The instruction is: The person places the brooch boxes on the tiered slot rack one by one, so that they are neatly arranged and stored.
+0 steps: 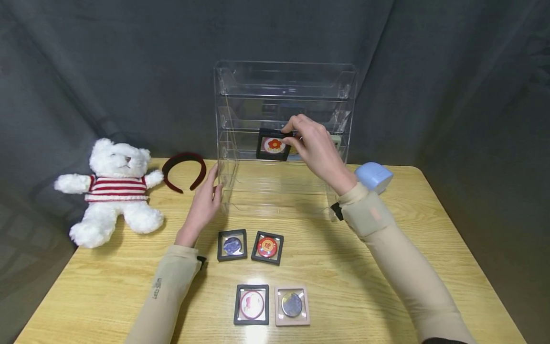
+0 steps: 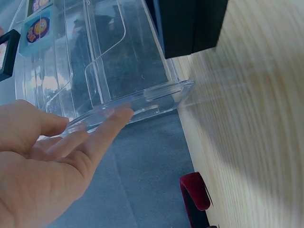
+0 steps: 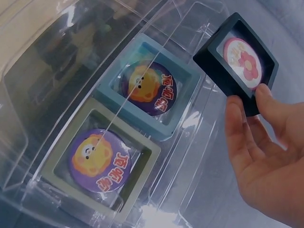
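My right hand (image 1: 315, 145) pinches a small black display frame (image 1: 273, 145) by one edge between thumb and fingers. Inside that frame is a round badge (image 3: 242, 64) with a red flower. It is held up before a clear acrylic tiered rack (image 1: 275, 200). In the right wrist view, a light blue frame (image 3: 107, 89) and a pale green frame (image 3: 149, 164), each with a lion badge, sit side by side in the rack. My left hand (image 1: 204, 198) rests against the rack's left side, its index finger (image 2: 107, 130) extended along the clear wall.
Before the rack lie two black frames (image 1: 220, 246) (image 1: 281, 253) with a blue and a red badge. Nearer are another black frame (image 1: 236, 306) and a pink frame (image 1: 292, 322). A white teddy bear (image 1: 116, 191) and dark red headband (image 1: 185, 155) are left; a light blue object (image 1: 374, 176) is right.
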`<state>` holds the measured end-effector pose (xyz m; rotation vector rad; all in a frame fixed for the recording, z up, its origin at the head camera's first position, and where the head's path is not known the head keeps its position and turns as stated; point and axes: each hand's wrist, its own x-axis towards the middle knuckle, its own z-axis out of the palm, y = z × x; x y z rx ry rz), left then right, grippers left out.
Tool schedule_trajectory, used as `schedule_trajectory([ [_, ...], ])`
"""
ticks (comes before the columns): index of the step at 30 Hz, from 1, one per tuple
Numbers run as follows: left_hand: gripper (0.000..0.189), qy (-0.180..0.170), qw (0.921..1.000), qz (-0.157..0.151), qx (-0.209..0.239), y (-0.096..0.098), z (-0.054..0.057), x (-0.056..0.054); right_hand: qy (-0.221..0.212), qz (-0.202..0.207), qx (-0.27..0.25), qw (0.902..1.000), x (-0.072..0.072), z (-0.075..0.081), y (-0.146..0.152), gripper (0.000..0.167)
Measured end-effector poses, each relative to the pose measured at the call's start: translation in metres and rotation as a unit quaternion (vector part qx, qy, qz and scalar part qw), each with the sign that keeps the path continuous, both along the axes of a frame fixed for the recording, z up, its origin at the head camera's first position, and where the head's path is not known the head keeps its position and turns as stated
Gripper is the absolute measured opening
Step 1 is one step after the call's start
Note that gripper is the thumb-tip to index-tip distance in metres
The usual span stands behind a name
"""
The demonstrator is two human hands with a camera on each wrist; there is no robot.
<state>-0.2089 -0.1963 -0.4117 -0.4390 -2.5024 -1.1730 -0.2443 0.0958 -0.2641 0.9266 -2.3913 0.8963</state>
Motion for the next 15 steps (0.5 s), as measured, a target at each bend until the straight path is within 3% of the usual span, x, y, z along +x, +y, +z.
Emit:
schedule_trajectory([
  [15,0.059,0.003,1.0,-0.004,0.006,-0.001,0.001,0.002,-0.003,-0.022,0.005,0.9997,-0.008,0.006,-0.014,0.014],
])
